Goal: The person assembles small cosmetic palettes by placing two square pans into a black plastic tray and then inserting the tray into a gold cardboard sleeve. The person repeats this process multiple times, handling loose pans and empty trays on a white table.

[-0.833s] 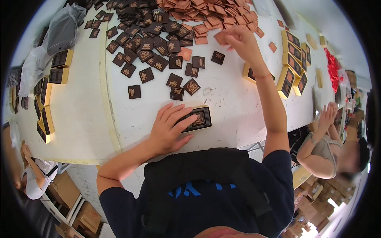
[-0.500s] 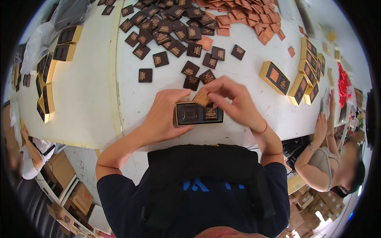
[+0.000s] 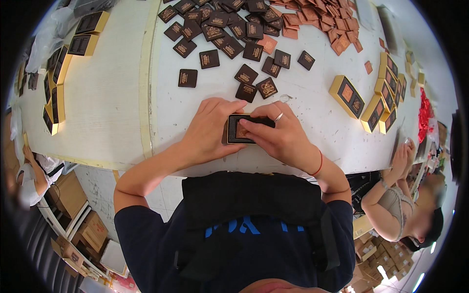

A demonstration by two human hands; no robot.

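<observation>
My left hand grips the left end of a small gold box with a black inner tray, its thumb along the near side and its fingers along the far side. A copper-wrapped chocolate square lies over the left half of the tray. The fingers of my right hand are closed on that square and press it down, while the hand covers the box's right half. Just beyond the box lie a few dark chocolate squares, touched by neither hand.
A heap of dark squares and a heap of copper squares sit at the table's far side. Gold boxes with squares stand on the right; gold boxes with dark trays on the left. A person's hands are at the right edge.
My right hand has lowered the copper square from above the box's far edge onto the left side of the tray. My left hand still holds the box.
</observation>
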